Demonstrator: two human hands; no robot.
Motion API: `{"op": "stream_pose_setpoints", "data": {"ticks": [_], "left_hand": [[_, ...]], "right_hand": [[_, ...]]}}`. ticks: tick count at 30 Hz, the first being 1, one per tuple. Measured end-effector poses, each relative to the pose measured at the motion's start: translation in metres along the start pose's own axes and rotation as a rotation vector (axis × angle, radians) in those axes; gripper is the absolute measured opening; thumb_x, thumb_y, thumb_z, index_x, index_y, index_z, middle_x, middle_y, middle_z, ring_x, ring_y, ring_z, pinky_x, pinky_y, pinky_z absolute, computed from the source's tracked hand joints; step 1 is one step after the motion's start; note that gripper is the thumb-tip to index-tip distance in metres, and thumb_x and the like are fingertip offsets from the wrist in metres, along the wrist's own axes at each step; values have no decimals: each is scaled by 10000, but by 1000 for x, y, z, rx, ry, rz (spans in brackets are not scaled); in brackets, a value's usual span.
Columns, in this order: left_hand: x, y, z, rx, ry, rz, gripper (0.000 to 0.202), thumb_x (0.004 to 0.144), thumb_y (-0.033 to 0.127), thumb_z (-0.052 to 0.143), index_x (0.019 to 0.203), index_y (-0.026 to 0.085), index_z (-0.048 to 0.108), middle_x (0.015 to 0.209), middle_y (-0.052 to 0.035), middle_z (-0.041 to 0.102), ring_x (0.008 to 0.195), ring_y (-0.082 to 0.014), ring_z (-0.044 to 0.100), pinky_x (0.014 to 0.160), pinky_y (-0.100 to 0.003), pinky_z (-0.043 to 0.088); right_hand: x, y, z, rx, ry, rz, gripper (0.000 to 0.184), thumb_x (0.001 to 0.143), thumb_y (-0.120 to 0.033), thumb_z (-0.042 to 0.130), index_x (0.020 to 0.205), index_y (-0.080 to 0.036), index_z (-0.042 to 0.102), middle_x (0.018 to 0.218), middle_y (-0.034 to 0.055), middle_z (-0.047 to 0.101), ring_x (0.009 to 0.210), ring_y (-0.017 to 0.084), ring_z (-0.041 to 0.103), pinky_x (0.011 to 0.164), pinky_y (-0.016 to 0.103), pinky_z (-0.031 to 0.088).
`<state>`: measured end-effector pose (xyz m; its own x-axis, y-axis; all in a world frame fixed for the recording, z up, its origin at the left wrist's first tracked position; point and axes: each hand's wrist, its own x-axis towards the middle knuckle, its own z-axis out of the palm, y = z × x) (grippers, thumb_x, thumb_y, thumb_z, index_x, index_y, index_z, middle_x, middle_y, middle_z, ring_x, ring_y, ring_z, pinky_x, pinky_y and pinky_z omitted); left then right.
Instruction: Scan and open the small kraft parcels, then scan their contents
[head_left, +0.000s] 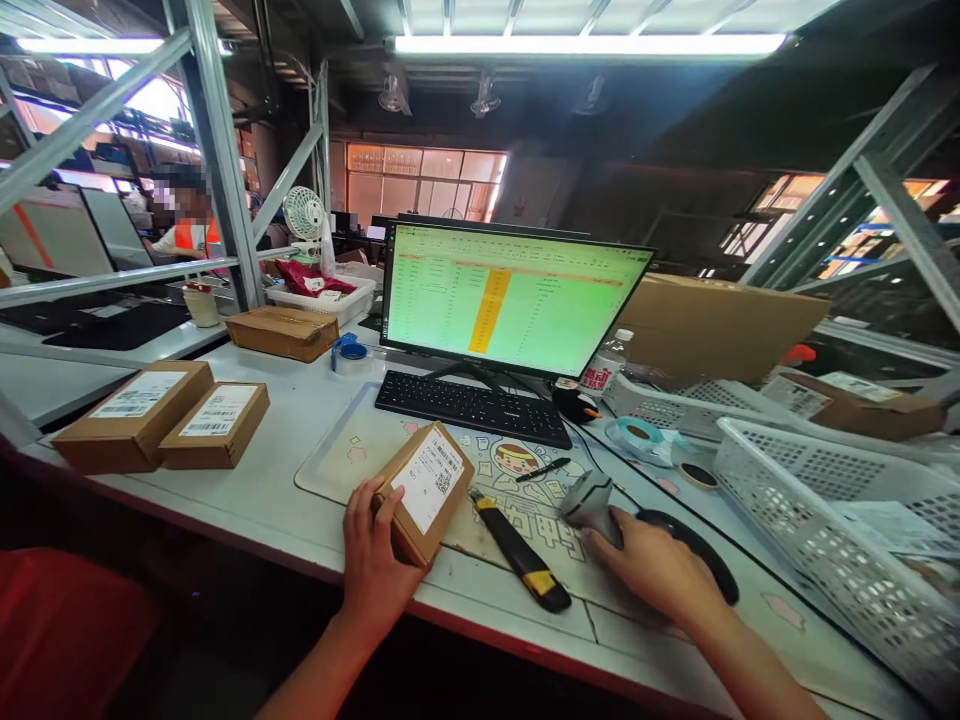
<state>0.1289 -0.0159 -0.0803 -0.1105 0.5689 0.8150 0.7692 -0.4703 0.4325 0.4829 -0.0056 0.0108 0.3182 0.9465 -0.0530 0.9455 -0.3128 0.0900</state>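
My left hand (379,545) grips the near end of a small cardboard box (457,505), tilted up from the desk mat. A white label with printed text and a square code faces up on the box. My right hand (660,565) is closed around the handle of a grey barcode scanner (589,502), whose head points away to the left; some of the fingers are hidden under the hand. Between my hands lies a black and yellow utility knife (521,550). A black pen (543,470) rests on the cartoon desk mat (337,455).
Behind the mat stand a keyboard (472,407) and a lit monitor (502,300). Two labelled boxes (135,415) sit at left, another box (285,332) behind. White plastic baskets (817,510) crowd the right side. Tape (351,353) lies near the monitor. A person (193,225) is at far left.
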Motion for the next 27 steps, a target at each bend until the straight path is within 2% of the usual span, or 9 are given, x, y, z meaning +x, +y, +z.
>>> {"op": "stream_pose_setpoints", "data": {"ticks": [2, 4, 5, 7, 10, 14, 16, 20, 27], "left_hand": [[0, -1, -1, 4, -13, -1, 777, 788, 298, 842, 1441, 209, 430, 1477, -208, 470, 1386, -398, 475, 1130, -584, 447], [0, -2, -2, 6, -15, 2, 780, 790, 326, 844, 1440, 207, 428, 1476, -216, 465, 1385, -404, 474, 1131, -588, 440], [1, -2, -2, 6, -12, 5, 782, 791, 341, 846, 1438, 204, 430, 1475, -220, 463, 1385, -408, 474, 1132, -589, 436], [2, -3, -4, 1, -13, 4, 784, 792, 365, 848, 1437, 196, 435, 1475, -227, 462, 1390, -412, 471, 1138, -586, 429], [4, -4, -6, -11, -38, -21, 783, 797, 378, 845, 1441, 199, 437, 1489, -227, 453, 1410, -412, 458, 1140, -576, 427], [5, -3, -7, -14, -50, -28, 789, 796, 372, 845, 1447, 195, 437, 1506, -235, 441, 1422, -413, 449, 1139, -584, 425], [4, -3, -6, -2, -43, -21, 791, 795, 364, 845, 1450, 190, 435, 1500, -235, 449, 1413, -411, 461, 1135, -585, 431], [2, -3, -2, 8, -42, -35, 808, 784, 348, 852, 1456, 202, 427, 1503, -222, 454, 1390, -406, 486, 1120, -584, 454], [2, -2, -1, 5, -25, -36, 786, 787, 359, 845, 1443, 204, 439, 1480, -219, 491, 1379, -406, 507, 1100, -606, 482]], "right_hand": [[8, -7, -21, 16, 53, -10, 632, 985, -560, 379, 1313, -100, 662, 1130, 233, 726, 1057, 422, 689, 865, 516, 522], [26, -23, -43, 67, 166, -31, 582, 992, -472, 412, 1393, -103, 617, 1163, 211, 725, 1095, 382, 680, 899, 479, 521], [38, -32, -51, 101, 184, -102, 572, 1001, -396, 406, 1452, -85, 569, 1168, 204, 725, 1105, 354, 679, 926, 452, 516], [67, -52, -57, 137, 122, -203, 539, 998, -307, 439, 1505, -151, 535, 1224, 125, 729, 1157, 257, 663, 1003, 344, 485], [111, -73, -47, 152, 6, -258, 494, 947, -279, 595, 1429, -173, 610, 1336, 106, 690, 1224, 227, 627, 1065, 305, 450], [145, -80, -29, 138, 2, -221, 541, 1004, -428, 585, 1470, -160, 530, 1475, 155, 564, 1318, 269, 561, 1130, 501, 445], [153, -80, -24, 120, -28, -223, 545, 990, -477, 616, 1432, -165, 555, 1440, 148, 574, 1289, 272, 578, 1106, 532, 476], [163, -79, -21, 90, -84, -259, 457, 970, -432, 666, 1338, -165, 617, 1374, 123, 611, 1240, 257, 604, 1067, 514, 520], [168, -87, -32, 117, -68, -323, 473, 982, -442, 646, 1368, -172, 601, 1372, 122, 617, 1213, 247, 622, 1048, 502, 535]]}}
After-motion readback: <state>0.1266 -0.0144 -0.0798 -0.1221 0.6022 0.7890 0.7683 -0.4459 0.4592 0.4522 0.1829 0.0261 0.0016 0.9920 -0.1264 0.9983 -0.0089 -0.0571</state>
